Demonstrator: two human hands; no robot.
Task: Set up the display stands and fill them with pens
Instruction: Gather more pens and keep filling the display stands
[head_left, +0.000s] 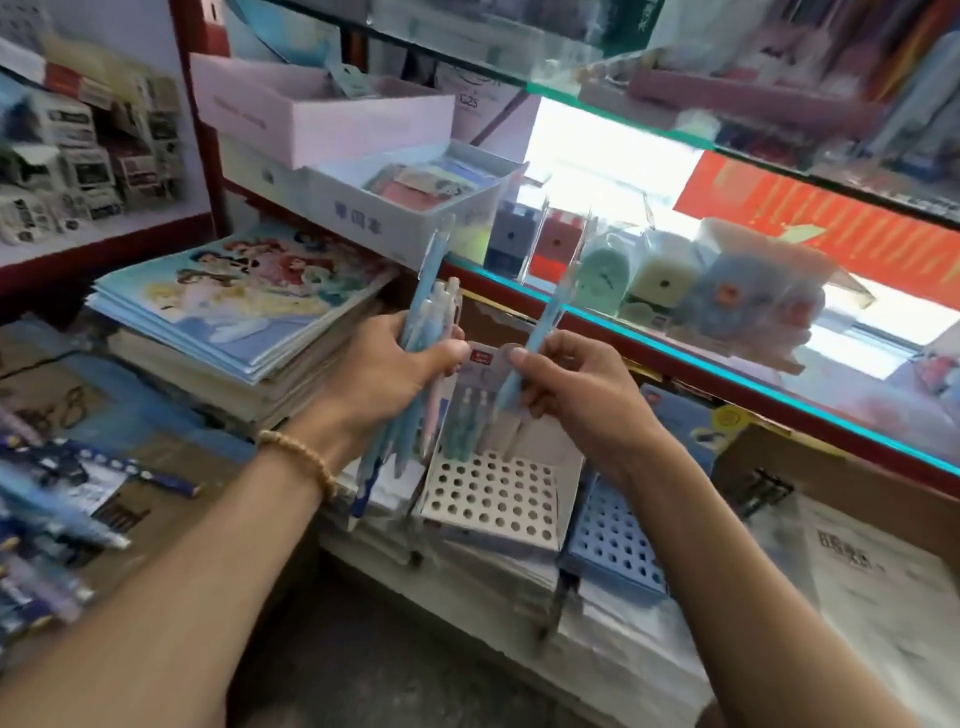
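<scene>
- L hand (387, 364): fingers closed round a bunch of pens (428, 332), blue/white/pink, held roughly upright, tips down, just left of the stand's back card.
- Bead bracelet (301, 457) on L wrist.
- R hand (571, 384): thumb + fingers pinched on a single blue pen (543, 332), tilted, top end leaning up-right, lower end over the white stand.
- White display stand (491, 499): hole grid facing up, sits low centre btwn both forearms on a pile of paper packs; most holes bare.
- A few pens (470, 421) already standing in stand's back row, against the back card.
- Blue stand (613, 545): touching white one's R side, grid holes showing, no pens seen in it.
- Stack of cartoon notebooks (244, 306) left of the hands, behind.
- Glass shelf (727, 374) at right w/ small packaged items; contents blurry.
- Dark blue pens (62, 493) far left, blurred.
</scene>
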